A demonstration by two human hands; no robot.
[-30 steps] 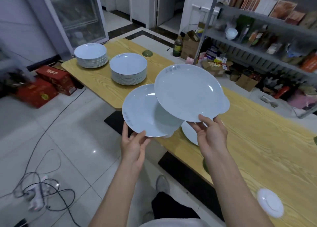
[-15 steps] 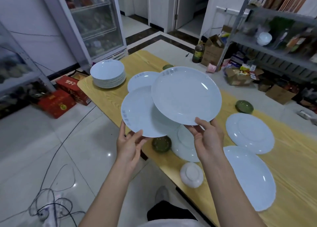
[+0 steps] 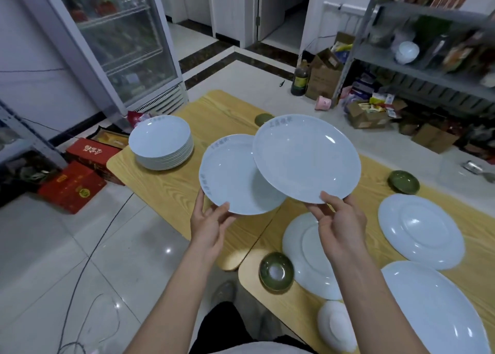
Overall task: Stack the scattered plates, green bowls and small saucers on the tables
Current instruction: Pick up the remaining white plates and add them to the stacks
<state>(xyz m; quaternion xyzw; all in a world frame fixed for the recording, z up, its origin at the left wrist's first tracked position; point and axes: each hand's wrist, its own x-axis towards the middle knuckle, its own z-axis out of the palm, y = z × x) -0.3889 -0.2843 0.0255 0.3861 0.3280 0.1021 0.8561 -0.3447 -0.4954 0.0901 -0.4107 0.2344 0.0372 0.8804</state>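
Closest to the person, at 5 o'clock, a small white saucer (image 3: 336, 329) is lying upside down on the wooden tabletop (image 3: 171, 193). At 4 o'clock, a big plate (image 3: 439, 313) is lying face up. A green bowl (image 3: 276, 272) is sitting at 6 o'clock, just beside an upside-down plate (image 3: 302, 260). A second upside-down plate (image 3: 420, 231) is resting at 3 o'clock.

In the middle, both hands are up in the air. The left hand (image 3: 211, 225) is pinching the near edge of the left plate (image 3: 235, 177), thumb on top and fingers under. The right hand (image 3: 338, 219) is holding the near edge of the right plate (image 3: 305, 158) the same way. The right plate is covering part of the left one. I cannot tell if they are touching.

Farther off, a second green bowl (image 3: 403, 182) is sitting at 2 o'clock. A stack of plates (image 3: 162, 142) is waiting at 11 o'clock, and a third green bowl (image 3: 263, 119) is peeking out at 12 o'clock.

These plates look hard, smooth and shiny, so I think they are slippery and easy to break. One plate is probably not heavy. The edge is a good place to hold, with fingers well under it. Plates should go down flat and gently so they do not chip.
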